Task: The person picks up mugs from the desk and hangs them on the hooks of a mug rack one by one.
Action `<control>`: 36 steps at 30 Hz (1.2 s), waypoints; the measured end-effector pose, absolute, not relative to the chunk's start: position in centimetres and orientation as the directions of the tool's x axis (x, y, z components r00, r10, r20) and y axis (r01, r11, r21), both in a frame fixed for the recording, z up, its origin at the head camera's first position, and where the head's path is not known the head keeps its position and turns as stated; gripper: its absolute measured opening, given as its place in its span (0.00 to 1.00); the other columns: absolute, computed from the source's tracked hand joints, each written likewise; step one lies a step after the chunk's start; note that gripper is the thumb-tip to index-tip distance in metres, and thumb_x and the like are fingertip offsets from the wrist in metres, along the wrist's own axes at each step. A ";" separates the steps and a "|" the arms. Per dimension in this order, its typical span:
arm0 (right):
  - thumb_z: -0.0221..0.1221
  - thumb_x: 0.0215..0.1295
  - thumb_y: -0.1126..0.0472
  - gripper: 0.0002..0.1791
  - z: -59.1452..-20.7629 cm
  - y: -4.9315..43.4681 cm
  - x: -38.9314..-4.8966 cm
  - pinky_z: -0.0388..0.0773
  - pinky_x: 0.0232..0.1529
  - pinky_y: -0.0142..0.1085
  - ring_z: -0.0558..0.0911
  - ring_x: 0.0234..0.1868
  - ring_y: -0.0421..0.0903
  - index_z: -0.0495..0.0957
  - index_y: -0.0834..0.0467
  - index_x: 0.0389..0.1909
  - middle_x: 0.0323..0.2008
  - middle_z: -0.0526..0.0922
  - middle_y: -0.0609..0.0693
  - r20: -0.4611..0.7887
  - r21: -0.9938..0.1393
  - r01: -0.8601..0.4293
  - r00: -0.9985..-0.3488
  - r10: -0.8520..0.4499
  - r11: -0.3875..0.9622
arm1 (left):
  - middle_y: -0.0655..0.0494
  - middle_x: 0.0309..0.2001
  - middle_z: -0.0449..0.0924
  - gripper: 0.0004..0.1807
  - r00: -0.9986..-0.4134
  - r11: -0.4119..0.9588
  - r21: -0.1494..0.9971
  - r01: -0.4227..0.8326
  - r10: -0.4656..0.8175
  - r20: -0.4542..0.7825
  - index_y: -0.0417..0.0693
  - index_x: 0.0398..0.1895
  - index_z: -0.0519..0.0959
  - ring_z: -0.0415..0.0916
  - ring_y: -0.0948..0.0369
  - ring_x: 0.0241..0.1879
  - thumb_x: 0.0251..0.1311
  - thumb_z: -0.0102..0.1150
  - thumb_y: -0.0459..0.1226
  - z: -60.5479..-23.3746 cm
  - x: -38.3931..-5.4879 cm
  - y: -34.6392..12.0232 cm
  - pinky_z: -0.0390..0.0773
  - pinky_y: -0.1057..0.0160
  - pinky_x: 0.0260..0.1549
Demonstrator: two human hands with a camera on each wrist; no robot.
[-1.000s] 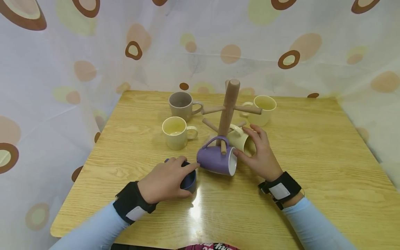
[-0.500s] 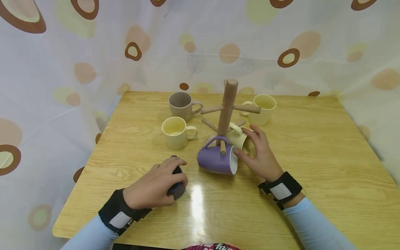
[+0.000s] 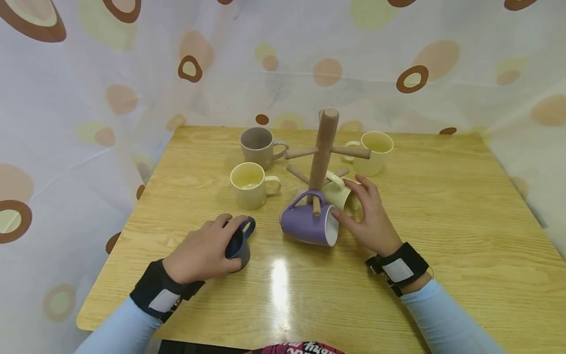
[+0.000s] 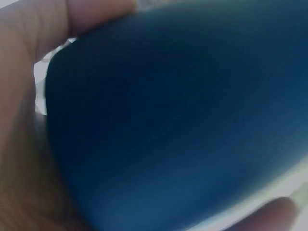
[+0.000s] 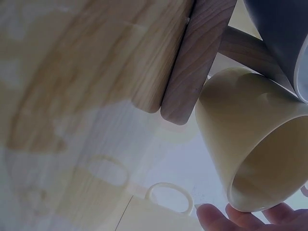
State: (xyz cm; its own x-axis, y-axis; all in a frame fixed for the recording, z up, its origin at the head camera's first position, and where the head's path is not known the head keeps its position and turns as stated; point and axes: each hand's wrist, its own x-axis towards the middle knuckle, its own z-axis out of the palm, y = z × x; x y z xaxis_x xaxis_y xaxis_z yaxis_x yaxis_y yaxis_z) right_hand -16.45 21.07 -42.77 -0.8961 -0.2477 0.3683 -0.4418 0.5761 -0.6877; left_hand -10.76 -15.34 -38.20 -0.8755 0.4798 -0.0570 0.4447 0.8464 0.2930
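My left hand (image 3: 205, 248) grips a dark blue mug (image 3: 241, 253) at the left front of the table, its handle facing away and right. That mug (image 4: 178, 115) fills the left wrist view, with fingers along its side. On a wooden mug tree (image 3: 323, 152), a purple mug (image 3: 305, 225) hangs sideways by its handle from a low front peg. A cream mug (image 3: 337, 194) hangs behind it. My right hand (image 3: 371, 221) is beside both, fingertips touching the cream mug's rim (image 5: 257, 211) and thumb at the purple mug's mouth.
A cream mug (image 3: 249, 191) and a grey mug (image 3: 258, 152) stand upright left of the tree. Another cream mug (image 3: 375, 155) stands behind it to the right. A patterned curtain (image 3: 283, 59) borders the wooden table (image 3: 464, 236).
My left hand has shifted left with the blue mug, away from the purple one. The blue mug has turned, so its handle now shows at the far right. My right hand has barely moved.
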 end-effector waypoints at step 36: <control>0.64 0.56 0.53 0.36 -42.6 21.6 -16.3 0.58 0.58 0.70 0.51 0.69 0.58 0.63 0.49 0.66 0.71 0.50 0.60 0.362 -0.680 -0.441 -0.897 -0.254 0.586 | 0.49 0.59 0.67 0.27 -0.773 0.640 0.440 0.630 0.462 0.434 0.49 0.51 0.72 0.61 0.53 0.57 0.45 0.67 0.41 -37.2 -18.0 -7.8 0.78 0.52 0.45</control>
State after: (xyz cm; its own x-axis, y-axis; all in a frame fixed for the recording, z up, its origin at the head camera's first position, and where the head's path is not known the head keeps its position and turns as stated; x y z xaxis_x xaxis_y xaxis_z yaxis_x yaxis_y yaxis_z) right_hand -16.34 21.59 -42.61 -0.8967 -0.2542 0.3625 -0.4410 0.5859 -0.6799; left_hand -17.98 -7.80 -37.25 -0.7732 0.4624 0.4341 0.6298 0.6401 0.4401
